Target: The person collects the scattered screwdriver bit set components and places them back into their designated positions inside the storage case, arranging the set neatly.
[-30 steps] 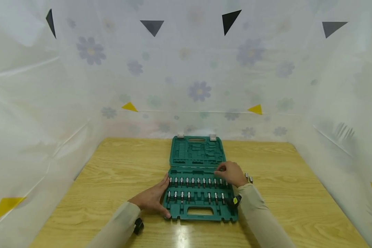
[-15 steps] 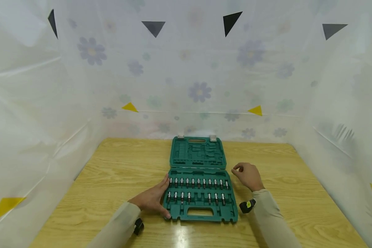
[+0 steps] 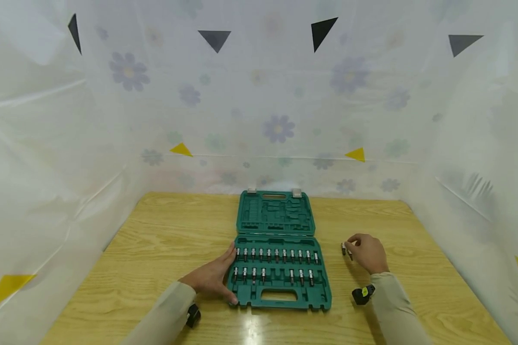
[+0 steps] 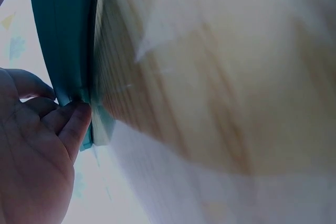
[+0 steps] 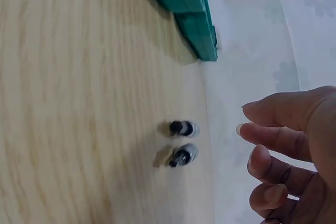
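Observation:
A green plastic case [image 3: 280, 304] lies open on the table, with two rows of silver-and-black bit sockets [image 3: 276, 255] in its near half. Along the case's left side my left hand [image 3: 211, 277] rests, thumb spread to the front corner. In the left wrist view its fingertips [image 4: 79, 114] touch the case's edge. To the right of the case, my right hand [image 3: 370, 251] is beside two loose bit sockets [image 5: 184, 128] on the table. The right wrist view shows its fingers loosely bent, thumb and forefinger slightly apart, with nothing between them.
The case's lid [image 3: 276, 211], with its moulded recesses, lies back toward the rear wall. A wood-grain table [image 3: 172, 225] carries everything. White flowered sheeting [image 3: 250, 105] encloses the table at the back and both sides.
My right hand has moved from above the case's right side rightward to the two loose bit sockets on the table. My left hand has stayed at the case's left edge.

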A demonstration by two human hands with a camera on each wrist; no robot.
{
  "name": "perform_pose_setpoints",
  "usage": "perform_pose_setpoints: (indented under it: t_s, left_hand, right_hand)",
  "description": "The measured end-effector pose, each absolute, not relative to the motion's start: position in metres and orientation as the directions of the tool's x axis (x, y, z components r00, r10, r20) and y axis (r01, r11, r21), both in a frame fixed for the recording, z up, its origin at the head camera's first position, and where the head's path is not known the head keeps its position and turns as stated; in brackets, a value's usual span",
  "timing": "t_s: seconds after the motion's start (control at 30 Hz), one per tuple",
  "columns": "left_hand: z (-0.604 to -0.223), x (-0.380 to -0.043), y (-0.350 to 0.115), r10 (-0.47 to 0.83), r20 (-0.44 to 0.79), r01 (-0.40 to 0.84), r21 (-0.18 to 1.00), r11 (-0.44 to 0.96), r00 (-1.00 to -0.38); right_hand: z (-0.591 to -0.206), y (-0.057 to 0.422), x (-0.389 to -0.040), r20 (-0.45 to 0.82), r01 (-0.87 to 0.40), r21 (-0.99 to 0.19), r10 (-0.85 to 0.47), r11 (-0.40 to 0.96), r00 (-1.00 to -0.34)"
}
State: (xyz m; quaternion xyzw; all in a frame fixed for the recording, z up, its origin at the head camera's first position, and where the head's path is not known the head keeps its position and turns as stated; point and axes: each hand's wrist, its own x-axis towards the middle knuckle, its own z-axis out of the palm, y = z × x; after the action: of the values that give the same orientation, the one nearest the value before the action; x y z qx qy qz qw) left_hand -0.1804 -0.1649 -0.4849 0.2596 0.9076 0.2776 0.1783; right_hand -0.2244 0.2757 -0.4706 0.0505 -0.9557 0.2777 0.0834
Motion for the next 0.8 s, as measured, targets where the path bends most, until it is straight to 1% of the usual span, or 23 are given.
perform_pose_setpoints:
  t_s: [0.17,0.47,0.67,0.8]
  left_hand:
    - [-0.486,-0.181,-0.165,0.573,-0.181,0.372,0.599,0.709,-0.799]
    - [-0.487,-0.179,-0.166,0.562,-0.187,0.362,0.595,0.718,-0.806]
    - [-0.486,-0.179,-0.164,0.569,-0.177,0.367,0.606,0.706,-0.803]
    - [-0.485,-0.180,-0.165,0.572,-0.177,0.369,0.607,0.704,-0.801]
  right_hand:
    - [-0.473,0.285,-0.224,0.133,-0.092,-0.514,-0.027,0.853,-0.991]
    - [-0.478,0.289,-0.226,0.060,-0.049,-0.502,-0.022,0.863,-0.998]
    - [-0.478,0.291,-0.227,0.023,-0.022,-0.494,-0.013,0.869,-1.000]
    - [-0.484,0.293,-0.230,0.017,-0.016,-0.492,-0.009,0.870,-1.000]
